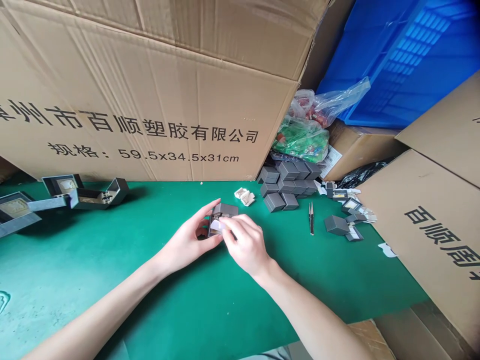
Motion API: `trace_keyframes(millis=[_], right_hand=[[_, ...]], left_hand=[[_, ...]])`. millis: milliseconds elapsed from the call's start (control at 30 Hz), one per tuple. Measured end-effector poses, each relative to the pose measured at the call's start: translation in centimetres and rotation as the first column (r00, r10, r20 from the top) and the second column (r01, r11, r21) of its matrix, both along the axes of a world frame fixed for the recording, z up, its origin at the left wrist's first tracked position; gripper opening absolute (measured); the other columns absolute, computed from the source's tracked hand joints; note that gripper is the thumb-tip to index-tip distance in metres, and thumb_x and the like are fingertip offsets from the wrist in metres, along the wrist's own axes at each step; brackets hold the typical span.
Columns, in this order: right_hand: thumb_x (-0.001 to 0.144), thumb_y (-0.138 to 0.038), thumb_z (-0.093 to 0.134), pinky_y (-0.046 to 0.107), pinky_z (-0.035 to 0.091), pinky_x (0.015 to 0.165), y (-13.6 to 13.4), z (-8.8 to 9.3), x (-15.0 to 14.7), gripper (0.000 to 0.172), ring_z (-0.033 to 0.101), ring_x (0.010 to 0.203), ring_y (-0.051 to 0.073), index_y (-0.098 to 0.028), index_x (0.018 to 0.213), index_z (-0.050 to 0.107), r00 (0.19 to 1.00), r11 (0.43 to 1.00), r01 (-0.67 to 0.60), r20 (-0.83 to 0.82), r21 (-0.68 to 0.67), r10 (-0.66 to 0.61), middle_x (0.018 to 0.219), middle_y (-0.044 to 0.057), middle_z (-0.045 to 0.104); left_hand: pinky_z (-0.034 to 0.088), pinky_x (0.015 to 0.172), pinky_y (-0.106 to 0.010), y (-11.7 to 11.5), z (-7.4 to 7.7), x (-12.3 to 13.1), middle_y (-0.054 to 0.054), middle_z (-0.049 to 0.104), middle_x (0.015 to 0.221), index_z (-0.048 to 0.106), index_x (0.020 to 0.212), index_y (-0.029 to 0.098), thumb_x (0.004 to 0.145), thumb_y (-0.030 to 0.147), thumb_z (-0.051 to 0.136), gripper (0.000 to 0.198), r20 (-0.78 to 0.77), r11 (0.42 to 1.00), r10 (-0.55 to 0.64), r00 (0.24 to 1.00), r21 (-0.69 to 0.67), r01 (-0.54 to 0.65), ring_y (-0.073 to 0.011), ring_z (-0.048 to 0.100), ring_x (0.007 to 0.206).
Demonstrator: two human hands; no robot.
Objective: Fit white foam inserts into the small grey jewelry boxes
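Note:
A small dark grey hinged box (pixel 227 209) stands open above the green table, near the middle of the head view. My left hand (pixel 185 245) is wrapped round its left side, thumb along the near edge. At the box's opening, my right hand (pixel 247 244) pinches a small pale, thin piece (pixel 216 226). The fingers partly cover both the piece and the box's inside, so I cannot tell how far in the piece sits. Just beyond the hands lie several crumpled white pieces (pixel 245 196).
Stacked grey boxes (pixel 287 186) stand behind my right hand, with pointed metal tweezers (pixel 311 219) beside them. Loose boxes and scraps (pixel 347 222) lie farther right. Larger opened boxes (pixel 99 196) sit at left. Cartons (pixel 150 90), plastic bags (pixel 303 137) and a blue crate (pixel 375 65) border the table.

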State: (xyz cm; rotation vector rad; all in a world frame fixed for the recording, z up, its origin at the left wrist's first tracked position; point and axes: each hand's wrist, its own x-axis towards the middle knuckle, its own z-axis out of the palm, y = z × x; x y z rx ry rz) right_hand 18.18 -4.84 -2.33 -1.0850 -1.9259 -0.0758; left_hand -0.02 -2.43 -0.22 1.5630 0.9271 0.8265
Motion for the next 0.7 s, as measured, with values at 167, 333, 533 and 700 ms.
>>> trace_keyframes(millis=[167,333,533,700], right_hand=[[0.098,-0.011,0.055,0.028,0.061,0.076,0.3,0.4,-0.2,0.021,0.073,0.086,0.017,-0.017,0.108,0.072,0.996,0.989,0.018,0.088,0.144,-0.031,0.097,0.005,0.080],[0.099,-0.010,0.054,0.025,0.062,0.081,0.3,0.7,-0.5,0.020,0.076,0.091,0.016,-0.016,0.108,0.071,0.991,0.981,-0.029,0.134,0.191,0.003,0.101,0.004,0.080],[0.100,-0.011,0.055,0.022,0.061,0.078,0.1,0.3,-0.7,0.018,0.077,0.087,0.014,-0.015,0.110,0.070,0.988,0.994,-0.010,0.155,0.110,-0.007,0.100,0.004,0.080],[0.101,-0.013,0.055,0.021,0.059,0.072,0.0,0.0,-0.9,0.017,0.077,0.080,0.013,-0.015,0.110,0.069,0.987,0.992,0.007,0.156,0.123,-0.027,0.097,0.003,0.080]], left_hand=[[0.055,0.104,-0.040,0.0,-0.2,0.0,-0.009,0.059,0.146,0.035,0.158,0.029,0.089,0.040,0.070,0.078,0.009,1.000,0.002,1.000,0.021,-0.002,-0.0261,0.066,0.120],[0.056,0.103,-0.039,0.1,-0.6,-0.3,-0.009,0.059,0.148,0.036,0.158,0.028,0.092,0.038,0.066,0.073,-0.023,1.000,0.007,1.000,0.024,-0.006,-0.0274,0.062,0.127],[0.055,0.104,-0.038,0.0,-1.0,-0.3,-0.006,0.056,0.150,0.040,0.156,0.030,0.097,0.032,0.054,0.060,-0.167,0.979,0.063,0.984,0.201,-0.028,-0.0256,0.059,0.132],[0.056,0.098,-0.035,-0.1,-1.3,-0.3,-0.006,0.063,0.140,0.045,0.153,0.028,0.098,0.024,0.048,0.054,-0.242,0.925,0.144,0.959,0.377,-0.044,-0.0219,0.064,0.120]])
